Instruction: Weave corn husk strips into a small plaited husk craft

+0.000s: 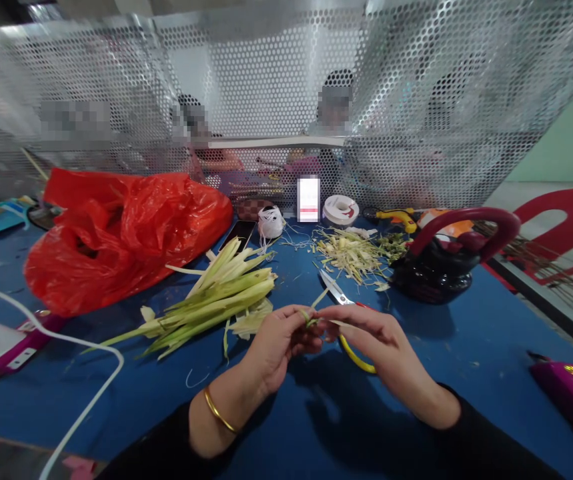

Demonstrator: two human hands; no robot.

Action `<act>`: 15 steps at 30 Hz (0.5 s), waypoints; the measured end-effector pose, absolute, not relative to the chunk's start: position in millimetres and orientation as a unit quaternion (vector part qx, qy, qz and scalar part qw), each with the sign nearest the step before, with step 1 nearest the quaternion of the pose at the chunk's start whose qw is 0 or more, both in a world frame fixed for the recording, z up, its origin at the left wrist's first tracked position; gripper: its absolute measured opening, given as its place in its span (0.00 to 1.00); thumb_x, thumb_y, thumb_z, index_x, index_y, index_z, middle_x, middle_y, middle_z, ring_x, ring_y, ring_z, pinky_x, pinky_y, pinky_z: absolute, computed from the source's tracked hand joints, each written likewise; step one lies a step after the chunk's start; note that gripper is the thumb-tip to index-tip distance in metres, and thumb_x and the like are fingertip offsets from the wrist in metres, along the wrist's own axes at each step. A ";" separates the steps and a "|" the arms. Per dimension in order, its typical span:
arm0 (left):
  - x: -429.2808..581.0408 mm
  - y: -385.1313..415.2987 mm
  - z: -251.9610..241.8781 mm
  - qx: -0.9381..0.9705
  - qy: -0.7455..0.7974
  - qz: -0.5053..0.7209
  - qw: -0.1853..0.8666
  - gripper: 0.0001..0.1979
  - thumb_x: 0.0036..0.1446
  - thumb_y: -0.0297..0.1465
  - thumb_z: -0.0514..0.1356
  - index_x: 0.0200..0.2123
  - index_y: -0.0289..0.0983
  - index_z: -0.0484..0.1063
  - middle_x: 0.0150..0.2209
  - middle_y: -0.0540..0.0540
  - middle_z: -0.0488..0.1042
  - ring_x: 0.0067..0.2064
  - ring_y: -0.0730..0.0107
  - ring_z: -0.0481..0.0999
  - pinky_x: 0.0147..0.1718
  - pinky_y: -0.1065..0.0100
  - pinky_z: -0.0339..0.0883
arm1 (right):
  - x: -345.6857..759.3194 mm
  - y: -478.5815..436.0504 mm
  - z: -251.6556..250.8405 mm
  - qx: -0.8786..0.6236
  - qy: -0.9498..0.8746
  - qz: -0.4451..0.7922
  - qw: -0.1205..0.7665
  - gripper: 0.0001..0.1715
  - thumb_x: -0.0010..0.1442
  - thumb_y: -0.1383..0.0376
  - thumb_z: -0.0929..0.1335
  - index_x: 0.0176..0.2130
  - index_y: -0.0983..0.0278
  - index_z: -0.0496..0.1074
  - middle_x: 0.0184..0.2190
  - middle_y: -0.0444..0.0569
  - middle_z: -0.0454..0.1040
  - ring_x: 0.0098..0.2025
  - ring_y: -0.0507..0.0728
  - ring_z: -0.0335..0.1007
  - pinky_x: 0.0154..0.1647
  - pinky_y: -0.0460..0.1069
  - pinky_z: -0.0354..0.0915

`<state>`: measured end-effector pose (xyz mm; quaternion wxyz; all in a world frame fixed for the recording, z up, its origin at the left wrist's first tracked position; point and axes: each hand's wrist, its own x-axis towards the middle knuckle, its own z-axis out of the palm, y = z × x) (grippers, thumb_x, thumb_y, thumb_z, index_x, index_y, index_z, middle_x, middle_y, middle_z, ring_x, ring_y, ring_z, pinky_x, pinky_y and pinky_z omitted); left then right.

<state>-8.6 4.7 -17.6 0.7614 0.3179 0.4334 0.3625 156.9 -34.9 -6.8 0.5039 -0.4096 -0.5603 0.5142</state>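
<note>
The desk carries everything before me, with a perforated metal screen along its far side, probably to divide my place from the people beyond. At far left sits the big red plastic bag, perhaps pushed there to free the middle; its crumpled folds hide whatever it contains.

The pile of green husks lies beside my left hand, likely so that I can reach it easily. On my right stands a black vessel with an arched, dark red handle; I can't see inside. Next to it are pale scraps, seemingly trimmings kept apart from the whole pieces.

My left hand pinches a looped green strip, its fingers closed, I'd say to steady the loop. My right hand is narrow, fingertips against the left's near a pale strand; I can't tell whether it grips it. The scissors lie partly behind my right hand, probably parked for quick cutting.
</note>
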 end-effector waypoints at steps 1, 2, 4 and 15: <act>-8.7 4.2 -17.6 0.332 0.431 0.360 0.758 0.08 0.50 0.32 0.64 0.30 0.33 0.74 0.25 0.46 0.77 0.22 0.75 0.73 0.24 0.74 0.67 | 158.8 -35.4 -6.2 -0.388 -0.577 0.517 0.500 0.15 0.58 0.65 0.66 0.44 0.60 0.78 0.38 0.48 0.80 0.41 0.56 0.76 0.43 0.50 0.70; -8.8 3.6 -17.4 0.345 0.429 0.359 0.753 0.08 0.50 0.33 0.64 0.29 0.33 0.74 0.25 0.46 0.77 0.22 0.75 0.73 0.24 0.74 0.66 | 160.2 -35.8 -6.2 -0.373 -0.598 0.510 0.493 0.18 0.58 0.66 0.66 0.47 0.59 0.76 0.41 0.48 0.80 0.43 0.57 0.75 0.45 0.51 0.70; -8.7 2.3 -16.6 0.373 0.427 0.354 0.744 0.09 0.49 0.34 0.65 0.28 0.33 0.74 0.24 0.46 0.77 0.22 0.75 0.73 0.24 0.74 0.67 | 161.2 -35.9 -8.0 -0.374 -0.647 0.461 0.479 0.20 0.58 0.69 0.66 0.49 0.58 0.75 0.42 0.48 0.79 0.43 0.56 0.75 0.44 0.50 0.69; -8.4 -2.0 -11.2 0.458 0.404 0.246 0.753 0.19 0.45 0.43 0.69 0.30 0.32 0.76 0.23 0.47 0.76 0.22 0.74 0.74 0.26 0.72 0.68 | 159.5 -31.1 -14.0 -0.459 -0.758 0.063 0.460 0.10 0.63 0.70 0.66 0.34 0.61 0.76 0.33 0.48 0.78 0.39 0.57 0.72 0.44 0.54 0.60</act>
